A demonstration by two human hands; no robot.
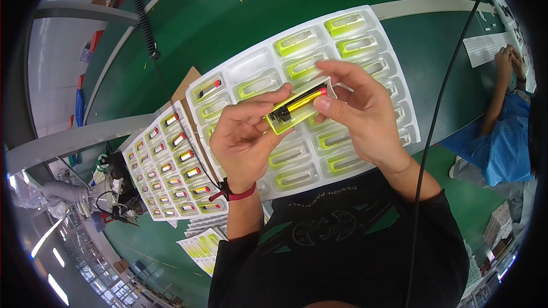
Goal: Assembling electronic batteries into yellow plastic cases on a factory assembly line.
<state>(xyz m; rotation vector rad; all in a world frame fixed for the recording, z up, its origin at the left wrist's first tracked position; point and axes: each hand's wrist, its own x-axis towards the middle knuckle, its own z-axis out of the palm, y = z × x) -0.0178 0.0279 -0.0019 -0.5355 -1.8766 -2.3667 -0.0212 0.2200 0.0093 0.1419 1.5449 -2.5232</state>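
Above a white tray (245, 63), my left hand (242, 140) pinches a small yellow-green plastic housing (278, 127) between thumb and fingers. Inside the housing lie a gold battery (305, 101) with a red end and a black part with dark components. On the right end of the housing, my right hand (362, 114) has its thumb beside the battery's red end; its index finger is raised and the other fingers curl behind. Several similar yellow-green housings (346, 23) sit in the tray's pockets. One pocket at the tray's left holds a housing with a battery (209, 89).
A second white tray (149, 162) with several battery-filled housings stands at the left on the green table (211, 25). A red wrist strap (240, 195) with a cord circles my left wrist. Black cables hang at left and right. A co-worker's hand (505, 60) is at the far right.
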